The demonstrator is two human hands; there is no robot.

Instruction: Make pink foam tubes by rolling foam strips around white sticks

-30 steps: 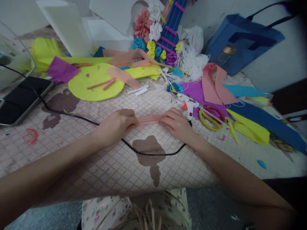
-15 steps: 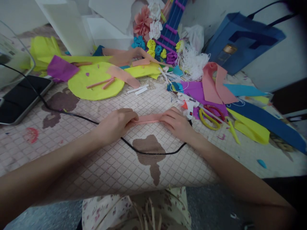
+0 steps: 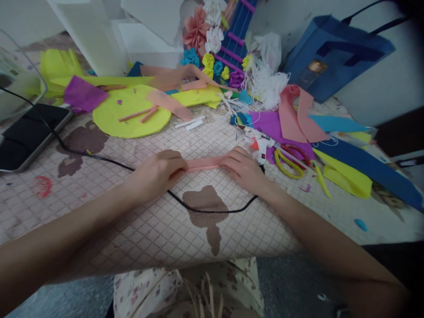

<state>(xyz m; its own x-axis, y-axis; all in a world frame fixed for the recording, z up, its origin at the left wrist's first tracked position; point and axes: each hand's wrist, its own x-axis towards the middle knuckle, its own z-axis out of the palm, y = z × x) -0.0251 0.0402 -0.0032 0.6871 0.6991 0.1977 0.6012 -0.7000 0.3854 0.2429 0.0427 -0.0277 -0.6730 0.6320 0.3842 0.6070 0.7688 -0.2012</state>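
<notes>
A narrow pink paper strip [image 3: 203, 164] lies flat on the quilted cloth, stretched sideways between my two hands. My left hand [image 3: 160, 171] grips its left end, fingers curled together. At the right end, the fingers of my right hand [image 3: 243, 170] are pressed on the strip, bent and close together. Both fingertips cover the strip's ends. A black cable [image 3: 212, 212] runs beneath both wrists and bows toward me. Just beyond my right hand sits a white glue gun [image 3: 263, 148], beside yellow-handled scissors [image 3: 289, 164].
Behind my hands lie a yellow paper circle [image 3: 132, 112] with pink rolls and white sticks [image 3: 195, 124]. A phone [image 3: 33, 137] is at the left. Paper flowers [image 3: 195, 31], white string [image 3: 270, 86], a blue bag [image 3: 334, 57] and coloured strips [image 3: 374, 168] stand or lie farther back and right.
My left hand has shifted very slightly left along the strip. My right hand keeps nearly the same place, and the whole view has moved a little.
</notes>
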